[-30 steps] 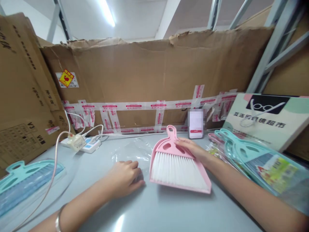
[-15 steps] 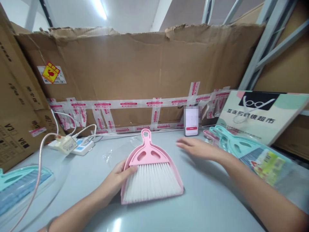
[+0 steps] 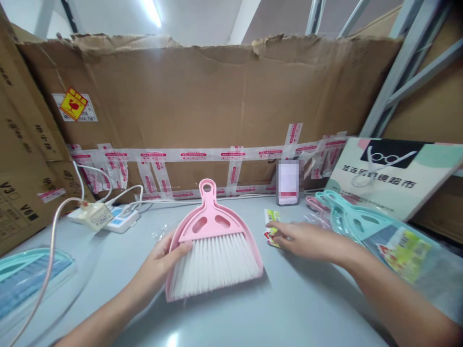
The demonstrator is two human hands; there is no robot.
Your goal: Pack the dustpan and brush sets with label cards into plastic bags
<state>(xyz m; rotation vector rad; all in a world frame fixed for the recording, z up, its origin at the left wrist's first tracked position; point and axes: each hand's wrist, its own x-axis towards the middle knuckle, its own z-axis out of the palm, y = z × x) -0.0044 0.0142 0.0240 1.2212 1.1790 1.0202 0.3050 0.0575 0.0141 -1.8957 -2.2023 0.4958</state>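
My left hand [image 3: 169,255] is closed on the left rim of a pink dustpan [image 3: 255,241], its thumb over the front. A small brush with white bristles [image 3: 213,265] and a pink head is nested in the pan, which stands tilted up with its handle at the top. Over to the right, my right hand [image 3: 298,237] has its fingers on a small green, white and red label card [image 3: 272,217]. The fingers cover part of the card, and the thumb is mostly hidden.
Teal dustpan sets [image 3: 365,219] in clear plastic lie at the right, another teal set [image 3: 32,272] at the left. A phone [image 3: 288,182] leans against the cardboard [image 3: 202,96] behind. A power strip [image 3: 125,219] with cables and a paper bag [image 3: 390,178] are also there.
The pink dustpan with its brush has shifted left and tilted slightly in my left hand. My right hand has moved a little nearer, and the label card now shows at its fingers.
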